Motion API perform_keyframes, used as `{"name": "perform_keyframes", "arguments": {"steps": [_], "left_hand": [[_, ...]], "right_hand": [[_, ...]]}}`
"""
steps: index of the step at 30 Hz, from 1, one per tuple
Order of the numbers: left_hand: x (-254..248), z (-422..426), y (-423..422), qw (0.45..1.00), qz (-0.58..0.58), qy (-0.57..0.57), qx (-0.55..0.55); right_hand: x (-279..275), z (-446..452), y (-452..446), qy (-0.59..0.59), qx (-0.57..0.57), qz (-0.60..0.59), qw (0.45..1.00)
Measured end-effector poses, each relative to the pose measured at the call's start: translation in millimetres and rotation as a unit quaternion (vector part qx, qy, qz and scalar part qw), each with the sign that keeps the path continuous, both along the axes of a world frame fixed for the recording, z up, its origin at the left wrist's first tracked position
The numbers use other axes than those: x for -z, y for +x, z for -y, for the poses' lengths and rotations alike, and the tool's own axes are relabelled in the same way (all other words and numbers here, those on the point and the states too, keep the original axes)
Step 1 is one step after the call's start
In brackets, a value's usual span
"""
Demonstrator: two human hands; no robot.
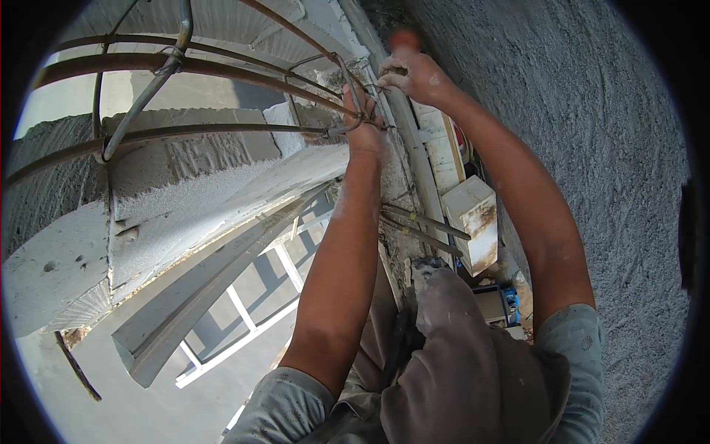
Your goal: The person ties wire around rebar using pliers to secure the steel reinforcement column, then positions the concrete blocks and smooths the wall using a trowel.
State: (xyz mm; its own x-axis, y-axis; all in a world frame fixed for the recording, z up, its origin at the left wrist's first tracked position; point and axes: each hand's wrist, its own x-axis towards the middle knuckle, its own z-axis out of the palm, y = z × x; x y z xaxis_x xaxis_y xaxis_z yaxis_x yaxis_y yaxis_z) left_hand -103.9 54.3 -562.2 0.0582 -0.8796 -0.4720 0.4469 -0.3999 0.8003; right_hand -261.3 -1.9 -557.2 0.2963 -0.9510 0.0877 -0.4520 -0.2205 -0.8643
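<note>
My left hand (364, 132) is at the end of a rebar cage (244, 70), with its fingers closed around the bars beside a stirrup. Rods cross in front of that hand and partly hide the fingers. Just right of it, above the wall edge, my right hand (423, 78) has its fingers curled in. A blurred reddish thing (404, 40) shows right beyond the right hand's knuckles. What the right hand grips is too small or hidden to make out. Thin tie wire (174, 59) binds the cage's bars and stirrups.
Rebar stubs (425, 226) stick out of the wall top near my knee. A rough plastered wall (592, 170) rises at right. White blocks (473, 222) stand lower down. At left are concrete blocks (207, 152), a grey beam (214, 288) and a white ladder (244, 307) far below.
</note>
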Motion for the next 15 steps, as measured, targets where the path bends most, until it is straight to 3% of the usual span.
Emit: {"name": "perform_keyframes", "arguments": {"steps": [2, 5, 8, 11, 14, 15], "left_hand": [[-0.8, 1.4, 1.9, 1.0, 0.002, 0.0, 0.006], [2.2, 1.8, 4.2, 1.0, 0.007, 0.009, 0.01], [-4.0, -0.1, 0.7, 1.0, 0.0, 0.011, 0.015], [-9.5, -2.4, 2.0, 1.0, 0.011, 0.016, 0.024], [-6.5, -2.9, 1.1, 0.999, 0.012, 0.007, 0.031], [-1.6, -1.8, 2.9, 0.999, 0.011, 0.01, 0.031]], "right_hand": [[20.1, 2.6, 7.9, 0.054, 0.045, 0.066, 0.995], [19.0, 5.3, 17.3, 0.234, 0.067, 0.139, 0.96], [6.2, 6.3, 24.0, 0.25, 0.13, 0.061, 0.958], [27.1, 12.3, 31.0, 0.276, 0.177, 0.103, 0.939], [14.6, 2.3, 36.3, 0.407, 0.257, 0.238, 0.844], [13.5, -3.4, 33.4, 0.374, 0.276, 0.199, 0.863]]}}
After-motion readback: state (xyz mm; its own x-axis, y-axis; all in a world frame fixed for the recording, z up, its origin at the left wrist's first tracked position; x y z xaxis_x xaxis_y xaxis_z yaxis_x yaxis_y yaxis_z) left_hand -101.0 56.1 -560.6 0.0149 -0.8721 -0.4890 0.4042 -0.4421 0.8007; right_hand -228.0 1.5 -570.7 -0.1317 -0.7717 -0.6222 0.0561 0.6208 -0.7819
